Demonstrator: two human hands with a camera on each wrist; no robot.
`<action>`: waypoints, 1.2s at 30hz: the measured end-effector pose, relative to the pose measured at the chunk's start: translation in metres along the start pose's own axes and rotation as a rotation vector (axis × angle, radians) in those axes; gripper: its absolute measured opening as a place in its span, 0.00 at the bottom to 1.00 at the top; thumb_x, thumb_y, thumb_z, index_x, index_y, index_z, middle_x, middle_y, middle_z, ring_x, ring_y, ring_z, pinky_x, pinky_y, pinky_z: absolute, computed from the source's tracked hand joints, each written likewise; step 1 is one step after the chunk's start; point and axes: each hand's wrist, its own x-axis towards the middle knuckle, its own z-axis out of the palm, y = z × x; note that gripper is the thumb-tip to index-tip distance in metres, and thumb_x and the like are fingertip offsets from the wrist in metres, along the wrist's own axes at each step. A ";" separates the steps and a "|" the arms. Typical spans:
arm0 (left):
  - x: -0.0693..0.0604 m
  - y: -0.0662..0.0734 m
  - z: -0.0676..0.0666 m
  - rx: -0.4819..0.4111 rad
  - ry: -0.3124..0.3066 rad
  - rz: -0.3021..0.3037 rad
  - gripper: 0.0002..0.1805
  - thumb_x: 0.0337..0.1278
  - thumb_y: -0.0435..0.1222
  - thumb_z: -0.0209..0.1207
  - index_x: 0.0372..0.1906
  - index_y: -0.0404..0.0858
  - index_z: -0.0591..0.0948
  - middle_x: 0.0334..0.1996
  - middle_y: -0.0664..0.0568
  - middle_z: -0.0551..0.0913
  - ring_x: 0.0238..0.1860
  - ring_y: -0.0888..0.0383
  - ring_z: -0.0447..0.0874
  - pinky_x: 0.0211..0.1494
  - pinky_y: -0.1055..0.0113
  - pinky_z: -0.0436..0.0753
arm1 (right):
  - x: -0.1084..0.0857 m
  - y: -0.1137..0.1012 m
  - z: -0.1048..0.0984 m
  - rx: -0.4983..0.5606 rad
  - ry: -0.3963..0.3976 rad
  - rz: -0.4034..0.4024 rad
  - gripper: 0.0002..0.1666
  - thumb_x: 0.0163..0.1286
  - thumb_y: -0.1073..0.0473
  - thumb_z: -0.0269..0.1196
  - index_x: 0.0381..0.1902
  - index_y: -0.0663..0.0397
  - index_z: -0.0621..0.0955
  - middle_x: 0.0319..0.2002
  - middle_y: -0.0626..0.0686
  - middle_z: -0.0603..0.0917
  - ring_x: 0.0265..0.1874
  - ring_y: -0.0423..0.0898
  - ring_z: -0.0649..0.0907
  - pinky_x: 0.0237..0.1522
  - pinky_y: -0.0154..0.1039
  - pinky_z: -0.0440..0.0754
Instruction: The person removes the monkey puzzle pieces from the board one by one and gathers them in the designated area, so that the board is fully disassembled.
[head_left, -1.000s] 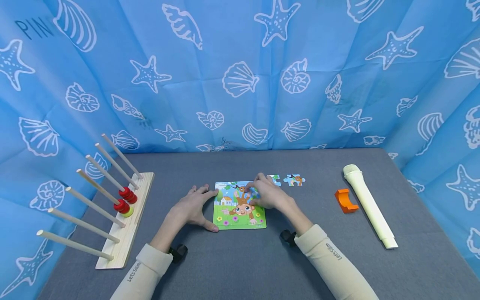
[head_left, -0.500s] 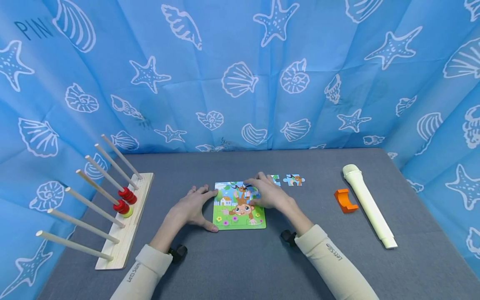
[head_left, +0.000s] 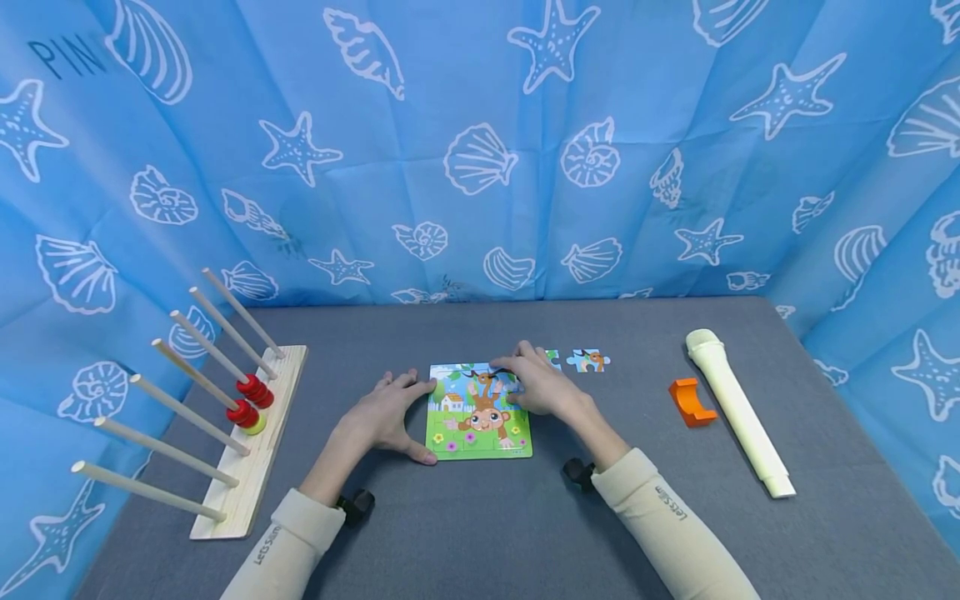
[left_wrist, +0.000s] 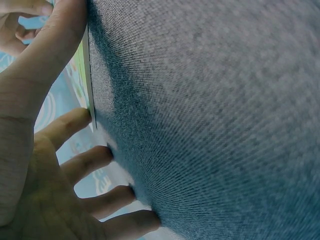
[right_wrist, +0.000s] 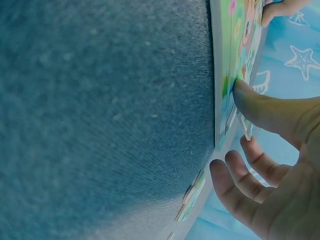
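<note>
A square monkey jigsaw (head_left: pixel 471 446) lies on the grey table, its edge also showing in the left wrist view (left_wrist: pixel 88 75). My left hand (head_left: pixel 382 414) rests at its left side, thumb by the near corner and index fingertip by the far one, fingers spread. Over the jigsaw's upper right part is my right hand (head_left: pixel 543 386). In the right wrist view that hand (right_wrist: pixel 285 165) pinches a tilted puzzle piece (right_wrist: pixel 245 125) between thumb and fingers, against the jigsaw (right_wrist: pixel 227 55); the fingers partly cover it in the head view.
Two loose puzzle pieces lie beyond my right hand, one in full view (head_left: pixel 588 360), one partly covered (head_left: pixel 553 358). An orange curved block (head_left: pixel 692 403) and a cream toy microphone (head_left: pixel 738 408) are at right. A wooden peg rack (head_left: pixel 255 450) with red and yellow rings stands at left.
My right hand's thumb and fingers have shifted slightly right over the jigsaw, uncovering a bit more of its upper right part. My left hand has stayed in place.
</note>
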 end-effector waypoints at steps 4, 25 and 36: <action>0.000 0.000 0.000 -0.002 0.003 -0.004 0.64 0.32 0.63 0.80 0.79 0.49 0.64 0.81 0.38 0.57 0.79 0.26 0.50 0.72 0.28 0.66 | 0.000 -0.001 -0.001 0.007 0.002 0.001 0.33 0.68 0.67 0.68 0.70 0.52 0.77 0.50 0.57 0.73 0.41 0.49 0.67 0.38 0.40 0.69; -0.001 0.000 0.001 -0.013 0.012 0.005 0.64 0.32 0.62 0.80 0.79 0.48 0.64 0.81 0.38 0.57 0.79 0.25 0.50 0.72 0.28 0.66 | -0.001 0.002 0.002 0.010 0.024 0.015 0.30 0.70 0.66 0.66 0.70 0.57 0.76 0.46 0.56 0.74 0.40 0.49 0.68 0.38 0.42 0.67; -0.001 0.000 -0.001 -0.006 0.002 0.009 0.63 0.32 0.62 0.80 0.79 0.48 0.64 0.81 0.38 0.57 0.79 0.25 0.50 0.71 0.28 0.67 | -0.006 0.015 -0.007 -0.002 0.090 -0.016 0.28 0.71 0.63 0.66 0.68 0.56 0.78 0.51 0.59 0.77 0.45 0.52 0.73 0.45 0.49 0.77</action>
